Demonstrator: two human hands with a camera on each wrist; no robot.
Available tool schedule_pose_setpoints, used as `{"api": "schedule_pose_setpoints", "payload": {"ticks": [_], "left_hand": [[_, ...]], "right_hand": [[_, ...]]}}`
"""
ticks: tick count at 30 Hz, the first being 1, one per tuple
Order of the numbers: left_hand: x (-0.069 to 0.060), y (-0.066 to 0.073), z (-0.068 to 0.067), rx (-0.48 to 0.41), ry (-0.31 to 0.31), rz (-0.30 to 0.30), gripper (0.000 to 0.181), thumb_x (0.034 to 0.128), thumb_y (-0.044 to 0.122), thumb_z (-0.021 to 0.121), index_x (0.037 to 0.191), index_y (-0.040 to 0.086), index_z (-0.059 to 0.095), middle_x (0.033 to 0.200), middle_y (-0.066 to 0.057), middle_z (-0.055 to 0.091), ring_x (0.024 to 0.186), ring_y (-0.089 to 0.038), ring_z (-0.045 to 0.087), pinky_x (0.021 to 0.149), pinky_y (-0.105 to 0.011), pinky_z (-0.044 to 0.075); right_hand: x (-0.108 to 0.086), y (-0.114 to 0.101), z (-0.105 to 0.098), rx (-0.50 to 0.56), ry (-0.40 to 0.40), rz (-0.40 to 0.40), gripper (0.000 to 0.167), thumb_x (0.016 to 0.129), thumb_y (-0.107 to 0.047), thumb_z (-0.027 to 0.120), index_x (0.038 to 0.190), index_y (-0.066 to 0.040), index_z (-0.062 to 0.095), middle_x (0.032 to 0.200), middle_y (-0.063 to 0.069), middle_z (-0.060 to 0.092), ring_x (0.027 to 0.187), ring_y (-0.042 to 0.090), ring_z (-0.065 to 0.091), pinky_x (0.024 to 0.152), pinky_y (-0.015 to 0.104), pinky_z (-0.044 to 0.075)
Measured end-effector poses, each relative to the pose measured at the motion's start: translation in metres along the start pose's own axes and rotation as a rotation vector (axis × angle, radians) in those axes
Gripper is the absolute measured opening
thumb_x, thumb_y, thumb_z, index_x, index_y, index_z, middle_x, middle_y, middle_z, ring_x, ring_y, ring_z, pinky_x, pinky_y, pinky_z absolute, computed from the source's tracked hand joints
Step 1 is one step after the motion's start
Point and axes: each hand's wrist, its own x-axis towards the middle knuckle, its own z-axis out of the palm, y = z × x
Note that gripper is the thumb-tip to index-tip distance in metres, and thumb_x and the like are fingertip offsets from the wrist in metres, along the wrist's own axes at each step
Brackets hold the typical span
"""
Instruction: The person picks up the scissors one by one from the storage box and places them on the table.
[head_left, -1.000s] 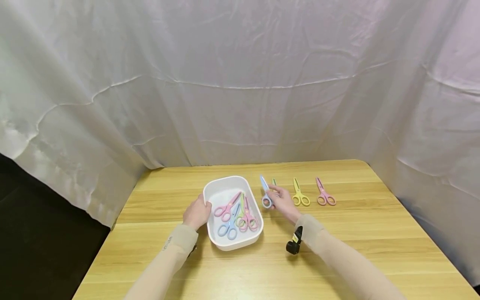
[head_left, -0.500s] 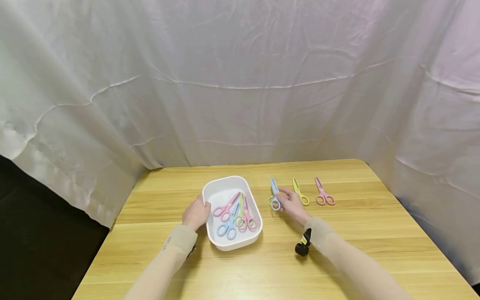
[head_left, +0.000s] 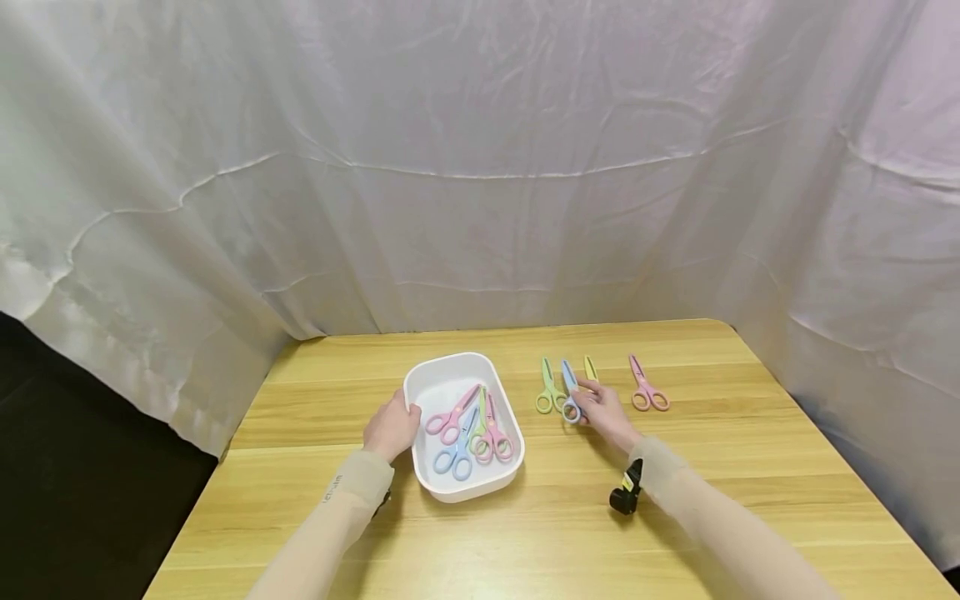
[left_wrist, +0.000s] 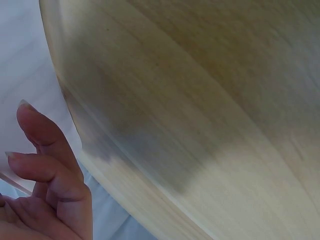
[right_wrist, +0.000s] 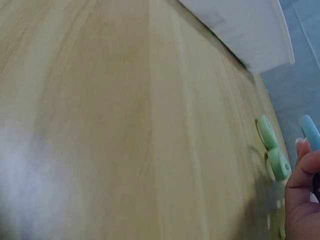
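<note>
My right hand [head_left: 606, 413] pinches a pair of light blue scissors [head_left: 570, 385] by the handle, blades pointing to the far side. In the right wrist view, a blue handle loop [right_wrist: 311, 131] shows at the fingertips. Just left of it, green scissors [head_left: 548, 387] lie on the table. Yellow scissors [head_left: 590, 367] are partly hidden behind my right hand, and pink scissors [head_left: 647, 385] lie further right. My left hand [head_left: 392, 427] grips the left rim of a white plastic tray [head_left: 427, 477]. Inside the tray are pink scissors [head_left: 453, 417], blue scissors [head_left: 459, 454] and overlapping pink and green pairs.
The wooden table [head_left: 480, 558] has rounded far corners. A pale curtain [head_left: 480, 233] hangs behind and beside it. Dark cloth [head_left: 90, 467] is at the left. A small black wrist camera [head_left: 626, 492] sits under my right wrist.
My right hand has carried the blue scissors rightward from beside the tray, past the green pair, to in front of the yellow pair. My left hand and the tray stay put.
</note>
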Motion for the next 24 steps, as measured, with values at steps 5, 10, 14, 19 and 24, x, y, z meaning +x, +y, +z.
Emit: {"api": "schedule_pose_setpoints", "payload": {"ticks": [5, 10, 14, 19, 24], "left_hand": [[0.001, -0.001, -0.001, -0.003, 0.0, -0.006, 0.057, 0.1028, 0.027, 0.042, 0.149, -0.005, 0.039, 0.126, -0.028, 0.066, 0.097, -0.037, 0.07, 0.082, -0.05, 0.057], [0.0, -0.001, -0.001, -0.002, 0.005, 0.003, 0.056, 0.1026, 0.026, 0.043, 0.148, -0.006, 0.04, 0.125, -0.029, 0.066, 0.097, -0.037, 0.07, 0.081, -0.05, 0.057], [0.0, 0.0, 0.0, -0.002, 0.006, 0.005, 0.056, 0.1026, 0.026, 0.043, 0.148, -0.006, 0.04, 0.127, -0.029, 0.066, 0.098, -0.038, 0.07, 0.082, -0.051, 0.057], [0.0, 0.0, 0.001, -0.005, 0.005, 0.006, 0.056, 0.1027, 0.026, 0.043, 0.149, -0.005, 0.039, 0.129, -0.029, 0.065, 0.101, -0.039, 0.07, 0.085, -0.052, 0.057], [0.0, -0.001, 0.002, -0.007, 0.007, 0.011, 0.057, 0.1025, 0.026, 0.043, 0.15, -0.005, 0.039, 0.127, -0.028, 0.066, 0.099, -0.038, 0.07, 0.083, -0.051, 0.057]], "right_hand": [[-0.001, 0.004, -0.009, 0.0, 0.008, 0.019, 0.055, 0.105, -0.011, 0.047, 0.154, 0.006, 0.029, 0.088, -0.005, 0.07, 0.063, 0.0, 0.056, 0.055, 0.013, 0.046], [-0.002, 0.008, -0.018, -0.001, 0.006, 0.032, 0.058, 0.104, -0.01, 0.048, 0.155, 0.007, 0.026, 0.084, -0.008, 0.067, 0.061, -0.001, 0.054, 0.055, 0.013, 0.047], [-0.004, 0.008, -0.028, 0.006, 0.004, 0.031, 0.059, 0.104, -0.009, 0.049, 0.156, 0.007, 0.025, 0.088, -0.009, 0.068, 0.063, -0.001, 0.055, 0.056, 0.013, 0.048], [-0.006, 0.008, -0.043, 0.001, 0.002, 0.014, 0.062, 0.103, -0.008, 0.05, 0.156, 0.009, 0.023, 0.098, -0.001, 0.071, 0.068, -0.001, 0.059, 0.057, 0.013, 0.049], [-0.007, 0.007, -0.059, -0.048, 0.018, -0.002, 0.062, 0.103, -0.008, 0.051, 0.156, 0.008, 0.023, 0.121, 0.024, 0.067, 0.07, -0.002, 0.059, 0.059, 0.014, 0.05]]}}
